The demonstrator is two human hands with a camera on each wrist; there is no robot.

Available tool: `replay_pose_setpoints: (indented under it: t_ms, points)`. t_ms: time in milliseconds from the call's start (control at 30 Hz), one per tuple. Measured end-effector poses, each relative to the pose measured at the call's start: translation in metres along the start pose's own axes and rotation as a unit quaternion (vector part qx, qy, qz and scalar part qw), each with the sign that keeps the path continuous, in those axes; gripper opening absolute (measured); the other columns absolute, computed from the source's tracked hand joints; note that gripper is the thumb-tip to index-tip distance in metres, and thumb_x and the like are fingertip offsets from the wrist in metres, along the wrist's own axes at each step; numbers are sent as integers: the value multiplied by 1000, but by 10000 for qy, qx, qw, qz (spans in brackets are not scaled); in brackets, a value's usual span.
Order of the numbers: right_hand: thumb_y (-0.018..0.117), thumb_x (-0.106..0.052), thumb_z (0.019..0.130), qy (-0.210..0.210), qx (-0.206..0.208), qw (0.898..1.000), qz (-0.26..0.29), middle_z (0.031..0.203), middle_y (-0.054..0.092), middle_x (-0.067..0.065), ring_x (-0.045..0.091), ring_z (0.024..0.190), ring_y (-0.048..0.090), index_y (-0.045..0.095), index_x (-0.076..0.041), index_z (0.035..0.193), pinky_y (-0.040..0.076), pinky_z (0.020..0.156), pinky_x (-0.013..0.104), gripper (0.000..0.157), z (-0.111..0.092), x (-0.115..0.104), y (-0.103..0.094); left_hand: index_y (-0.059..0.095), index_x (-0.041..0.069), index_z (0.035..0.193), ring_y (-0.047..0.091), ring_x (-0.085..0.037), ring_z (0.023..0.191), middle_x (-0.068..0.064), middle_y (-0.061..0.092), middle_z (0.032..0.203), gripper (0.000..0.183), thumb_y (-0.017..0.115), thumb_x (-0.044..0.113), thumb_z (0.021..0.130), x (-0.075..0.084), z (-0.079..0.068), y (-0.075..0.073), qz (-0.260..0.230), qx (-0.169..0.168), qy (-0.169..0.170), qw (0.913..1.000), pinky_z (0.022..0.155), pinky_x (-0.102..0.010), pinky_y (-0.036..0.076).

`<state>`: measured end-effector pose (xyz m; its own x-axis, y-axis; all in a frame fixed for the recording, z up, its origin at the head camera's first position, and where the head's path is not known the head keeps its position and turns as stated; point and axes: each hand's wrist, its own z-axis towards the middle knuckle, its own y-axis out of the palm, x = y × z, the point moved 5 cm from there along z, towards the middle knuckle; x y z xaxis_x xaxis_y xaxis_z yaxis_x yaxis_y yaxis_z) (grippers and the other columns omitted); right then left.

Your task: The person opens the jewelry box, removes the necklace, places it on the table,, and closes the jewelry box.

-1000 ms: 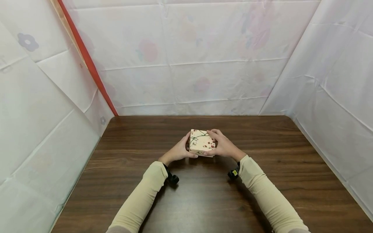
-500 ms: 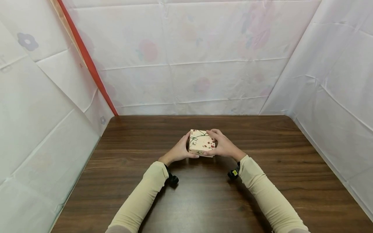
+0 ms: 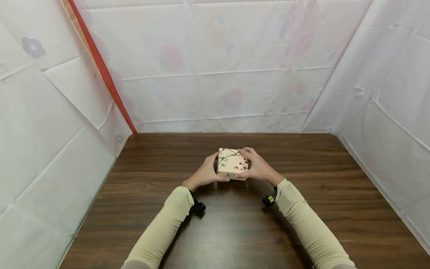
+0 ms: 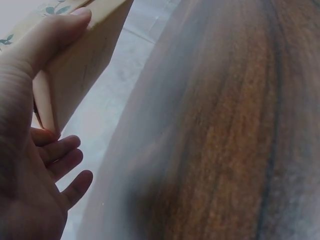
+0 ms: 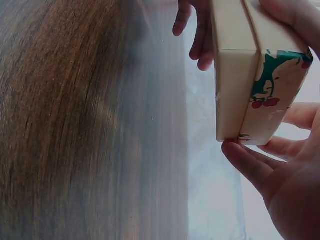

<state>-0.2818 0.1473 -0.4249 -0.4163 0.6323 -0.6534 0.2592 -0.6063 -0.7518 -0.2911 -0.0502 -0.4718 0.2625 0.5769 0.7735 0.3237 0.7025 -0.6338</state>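
A small cream cardboard box (image 3: 231,163), printed with green branches and red blossoms, is held between both hands over the table. My left hand (image 3: 205,172) grips its left side, thumb along the front. In the left wrist view, that thumb lies on the box (image 4: 87,65) while several fingers (image 4: 76,189) extend below it. At the right side, my right hand (image 3: 259,168) grips the box, thumb at the front and a finger over the top. The right wrist view shows a seam between the printed lid (image 5: 280,90) and the plain base (image 5: 235,95). The box's far side is hidden.
Dark wood-grain table (image 3: 215,231) lies under the hands. Pale, creased sheets (image 3: 215,74) rise at the back and both sides, with a red strip (image 3: 104,71) at the back left corner. Each wrist wears a small black camera (image 3: 200,207).
Hardly anything differs. The box and both hands stay in almost the same place, and the whole head view shifts only very slightly.
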Motion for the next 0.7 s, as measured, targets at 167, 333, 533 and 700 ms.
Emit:
replay_pose_setpoints:
  t_ms: [167,333,533,700]
  points:
    - [84,-40,74,-54,54,10000,22,152,31,17,37,130,43,34,-8,152,41,100,58,98,-1,-2,-1,16,13,157,19,-33,149,-14,23,160,118,83,54,69,-2,0,0,-36,8,-56,10000,112,-60,30]
    - [85,-39,73,-86,142,9998,86,150,34,13,32,125,46,36,-8,151,43,98,52,97,0,-2,-3,19,12,156,22,-33,147,-13,28,158,115,83,52,69,-1,1,-2,-56,70,30,10000,112,-60,30]
    - [86,-38,72,-151,296,9990,309,148,38,10,28,120,49,40,-10,148,45,96,48,93,1,-3,-8,23,16,154,24,-34,146,-12,30,156,110,83,54,69,0,1,-3,-115,67,-3,9999,110,-61,32]
    - [87,-35,72,-43,558,9973,477,149,38,10,28,118,51,42,-12,147,44,98,48,90,-1,-1,-19,24,15,153,26,-33,145,-15,30,155,112,83,55,67,0,0,-5,-109,158,-53,9998,110,-60,33]
